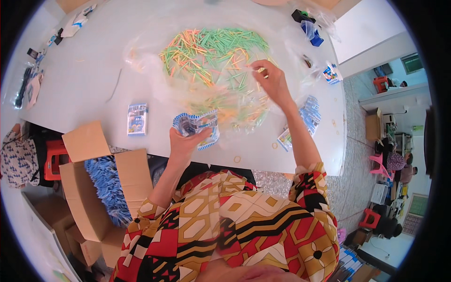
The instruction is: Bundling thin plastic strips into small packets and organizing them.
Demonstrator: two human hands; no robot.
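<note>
My left hand [182,144] grips a blue-and-white printed plastic packet [206,123] near the front edge of the table, thumb across its face. Beyond it, a large heap of thin green, orange and yellow sticks [235,44] lies spread on clear plastic sheeting [152,70], which covers the nearer part of the heap. My right hand [275,83] is raised over the heap's right side with thumb and fingers pinched together. Whatever sits between those fingertips is too small to make out. Flat on the table to the left lies another blue-and-white packet [137,120].
More packets [310,115] lie partly behind my right forearm. Rubber bands [237,159] dot the white table [94,94]. At the far right stands a blue tape dispenser [314,36]. An open cardboard box [84,202] full of blue packets [107,183] is at my left. A person [19,157] sits beyond it.
</note>
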